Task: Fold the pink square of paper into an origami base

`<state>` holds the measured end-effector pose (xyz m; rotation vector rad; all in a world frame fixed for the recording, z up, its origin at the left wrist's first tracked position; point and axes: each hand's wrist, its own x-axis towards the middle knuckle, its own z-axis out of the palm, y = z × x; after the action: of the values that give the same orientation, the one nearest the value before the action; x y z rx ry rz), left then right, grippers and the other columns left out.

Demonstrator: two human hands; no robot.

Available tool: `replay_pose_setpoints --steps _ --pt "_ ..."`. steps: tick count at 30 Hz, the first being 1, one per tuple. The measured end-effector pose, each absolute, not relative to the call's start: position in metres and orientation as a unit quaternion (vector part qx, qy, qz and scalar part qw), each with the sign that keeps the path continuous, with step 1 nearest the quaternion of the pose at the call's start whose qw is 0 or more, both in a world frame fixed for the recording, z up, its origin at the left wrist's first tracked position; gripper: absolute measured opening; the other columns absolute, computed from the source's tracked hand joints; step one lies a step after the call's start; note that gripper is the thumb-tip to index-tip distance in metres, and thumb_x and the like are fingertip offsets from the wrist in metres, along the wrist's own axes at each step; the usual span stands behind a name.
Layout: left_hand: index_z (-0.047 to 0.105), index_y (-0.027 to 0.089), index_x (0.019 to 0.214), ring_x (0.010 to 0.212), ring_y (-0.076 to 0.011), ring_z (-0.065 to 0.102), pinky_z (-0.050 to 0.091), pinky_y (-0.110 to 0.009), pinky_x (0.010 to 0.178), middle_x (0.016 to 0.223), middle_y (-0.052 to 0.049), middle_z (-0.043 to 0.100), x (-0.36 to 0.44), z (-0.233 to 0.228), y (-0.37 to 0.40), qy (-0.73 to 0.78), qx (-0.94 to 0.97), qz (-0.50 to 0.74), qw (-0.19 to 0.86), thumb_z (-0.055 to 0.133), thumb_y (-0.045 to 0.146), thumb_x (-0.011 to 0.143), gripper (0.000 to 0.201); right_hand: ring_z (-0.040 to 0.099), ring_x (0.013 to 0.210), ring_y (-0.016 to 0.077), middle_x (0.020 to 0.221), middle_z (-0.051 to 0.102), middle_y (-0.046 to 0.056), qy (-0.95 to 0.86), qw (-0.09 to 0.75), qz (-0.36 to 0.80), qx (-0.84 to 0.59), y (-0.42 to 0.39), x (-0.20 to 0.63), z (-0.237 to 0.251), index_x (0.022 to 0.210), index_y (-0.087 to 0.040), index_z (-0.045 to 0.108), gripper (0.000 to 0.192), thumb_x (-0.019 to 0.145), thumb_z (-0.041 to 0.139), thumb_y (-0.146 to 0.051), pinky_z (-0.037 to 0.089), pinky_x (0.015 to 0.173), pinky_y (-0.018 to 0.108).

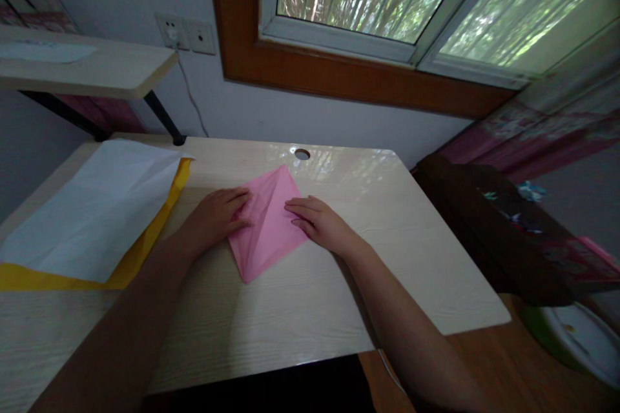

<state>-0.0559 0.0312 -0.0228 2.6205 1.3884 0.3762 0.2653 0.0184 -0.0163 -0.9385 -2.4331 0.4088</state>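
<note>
head view: pink paper [266,222] between flat open left hand [217,216], right hand [320,222], both pressing edges.

The counter [411,258] in front of me is pale wood grain with a glossy top and a round cable hole [301,154] near its far edge. A folded pink paper [268,232] lies flat near the middle, and my fingers [237,197] rest on it from both sides. Off to my left a white sheet [92,206] lies on top of a yellow sheet [130,261], both flat on the counter
</note>
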Motion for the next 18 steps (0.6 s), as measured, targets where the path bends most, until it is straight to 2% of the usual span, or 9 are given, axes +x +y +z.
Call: replay_pose_setpoints --steps 5,12,15,18 --pt "0.051 0.020 0.149 0.144 -0.0318 0.046 0.033 -0.048 0.119 0.159 -0.014 0.046 -0.061 -0.025 0.029 0.477 0.872 0.093 0.057 0.053 0.059 0.098 0.065 0.063 0.127 0.0242 0.137 0.068 0.008 -0.893 0.234 0.138 -0.358 0.018 0.272 -0.016 0.140 -0.028 0.061 0.039 0.101 0.059 -0.027 0.047 0.113 0.050" --pt "0.049 0.021 0.151 0.149 -0.0342 0.039 0.025 -0.057 0.121 0.161 -0.013 0.044 -0.063 -0.022 0.024 0.498 0.861 0.083 0.055 0.048 0.057 0.101 0.062 0.061 0.131 0.0241 0.140 0.066 0.008 -0.897 0.211 0.128 -0.366 0.017 0.276 -0.015 0.143 -0.030 0.058 0.042 0.102 0.058 -0.027 0.039 0.119 0.054" --pt "0.052 0.022 0.148 0.145 -0.0354 0.042 0.027 -0.056 0.119 0.158 -0.013 0.048 -0.062 -0.020 0.024 0.502 0.859 0.087 0.051 0.052 0.059 0.099 0.062 0.060 0.132 0.0234 0.142 0.065 0.007 -0.897 0.199 0.123 -0.376 0.018 0.278 -0.015 0.143 -0.030 0.058 0.041 0.102 0.056 -0.024 0.034 0.122 0.056" --pt "0.058 0.021 0.142 0.137 -0.0344 0.050 0.032 -0.052 0.116 0.150 -0.014 0.056 -0.061 -0.015 0.023 0.495 0.862 0.098 0.039 0.058 0.062 0.094 0.063 0.059 0.135 0.0231 0.144 0.064 0.006 -0.899 0.190 0.121 -0.376 0.019 0.279 -0.015 0.143 -0.030 0.058 0.041 0.103 0.054 -0.022 0.034 0.122 0.055"
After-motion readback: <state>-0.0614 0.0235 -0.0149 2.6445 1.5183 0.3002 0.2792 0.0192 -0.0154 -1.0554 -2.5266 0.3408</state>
